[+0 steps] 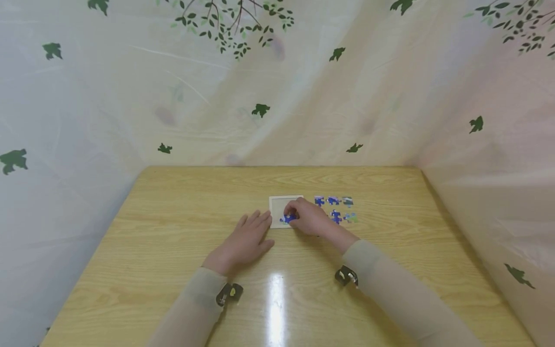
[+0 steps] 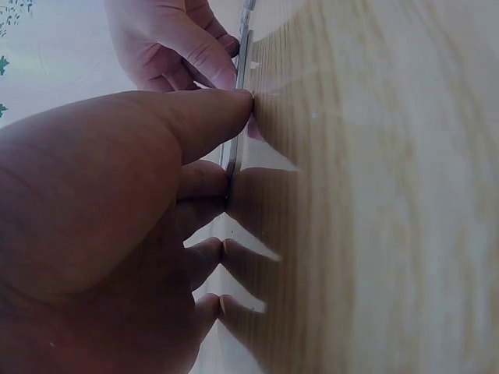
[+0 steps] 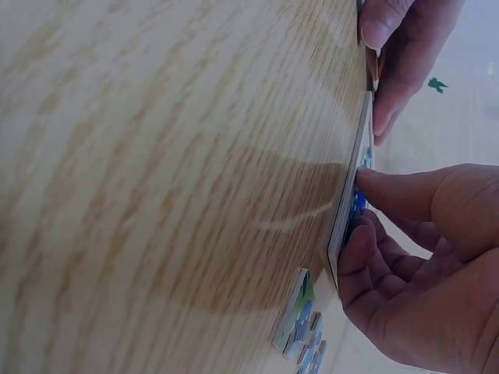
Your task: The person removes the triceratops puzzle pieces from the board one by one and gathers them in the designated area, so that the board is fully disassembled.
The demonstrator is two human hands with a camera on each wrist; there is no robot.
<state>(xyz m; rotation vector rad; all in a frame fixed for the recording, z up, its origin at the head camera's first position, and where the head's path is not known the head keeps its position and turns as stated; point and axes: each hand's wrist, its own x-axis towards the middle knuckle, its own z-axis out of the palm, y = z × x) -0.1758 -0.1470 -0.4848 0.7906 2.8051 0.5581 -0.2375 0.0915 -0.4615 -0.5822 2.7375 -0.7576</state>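
A small white-edged puzzle frame [image 1: 279, 197] lies on the table. Inside it, near the front edge, sits a blue jigsaw piece [image 1: 286, 219]. My right hand [image 1: 309, 217] reaches over the frame from the right, thumb and fingers bent in a pinch at the blue pieces [image 3: 358, 204]; where one piece ends and another begins is hidden by the fingers. Spread flat on the table, my left hand [image 1: 244, 241] touches the frame's left edge with its fingers fairly straight. The left thumb [image 2: 218, 117] lies by the frame's edge in the left wrist view.
Loose jigsaw pieces lie in two rows right of the frame, among them a blue one [image 1: 336, 217], a green-blue one [image 1: 350, 218] and a greyish one [image 1: 347, 201]. Behind the wooden table [image 1: 173, 202] hangs a pale leaf-patterned curtain [image 1: 208, 120], which also borders both sides.
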